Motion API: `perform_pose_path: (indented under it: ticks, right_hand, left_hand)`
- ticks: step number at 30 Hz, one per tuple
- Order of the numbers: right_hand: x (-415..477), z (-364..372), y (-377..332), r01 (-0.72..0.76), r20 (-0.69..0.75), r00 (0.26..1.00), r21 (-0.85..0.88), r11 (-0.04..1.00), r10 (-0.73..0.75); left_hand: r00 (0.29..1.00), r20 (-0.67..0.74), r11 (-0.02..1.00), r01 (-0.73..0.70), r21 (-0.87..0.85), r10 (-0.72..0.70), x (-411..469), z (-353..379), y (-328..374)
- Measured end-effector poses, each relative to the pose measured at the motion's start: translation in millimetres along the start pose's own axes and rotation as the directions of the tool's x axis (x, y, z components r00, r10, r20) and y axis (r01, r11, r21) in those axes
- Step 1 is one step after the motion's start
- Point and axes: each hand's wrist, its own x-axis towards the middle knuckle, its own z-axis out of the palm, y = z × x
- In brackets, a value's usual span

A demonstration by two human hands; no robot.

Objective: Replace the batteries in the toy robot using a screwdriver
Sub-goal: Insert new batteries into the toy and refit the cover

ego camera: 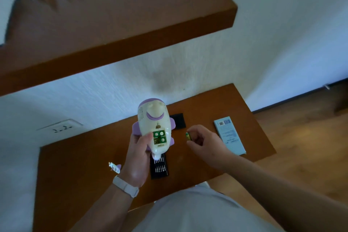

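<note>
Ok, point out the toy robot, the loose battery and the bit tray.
toy robot (164, 121): head view, cream body.
battery (188, 136): head view, green casing.
bit tray (160, 176): head view, bare lower edge.

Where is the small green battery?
Head view: the small green battery is pinched by the right hand, just right of the white-and-purple plastic toy robot.

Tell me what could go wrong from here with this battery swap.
1. The right hand only pinches the battery above the table; it may slip and roll off.
2. The left hand alone holds the toy robot, its compartment open, over the bit tray; pressing a cell in could jolt it loose.
</note>
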Motion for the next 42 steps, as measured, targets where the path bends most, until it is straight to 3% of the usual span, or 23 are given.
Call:
perform_pose_path:
  ticks: [12,24,30,42]
  right_hand:
    - [-29.9,-24.6,-62.8,0.198,-0.150,0.969,0.004,0.980,-0.195]
    - [-19.0,0.3,-102.7,0.332,-0.120,0.925,-0.211,0.919,-0.361]
    - [-11.5,10.7,-111.0,0.338,-0.086,0.923,-0.285,0.897,-0.375]
    - [-14.2,9.2,-108.8,0.375,-0.016,0.920,-0.250,0.893,-0.391]
  left_hand:
    - [0.997,0.082,1.000,-0.004,-0.022,0.006,14.0,17.2,9.2]
    - [1.000,-0.009,1.000,0.008,0.003,-0.008,10.7,12.4,13.6]
    - [0.998,-0.059,0.999,0.035,0.014,-0.034,7.0,8.9,12.0]
    - [0.998,-0.058,0.997,0.024,-0.074,-0.028,4.4,8.7,5.8]
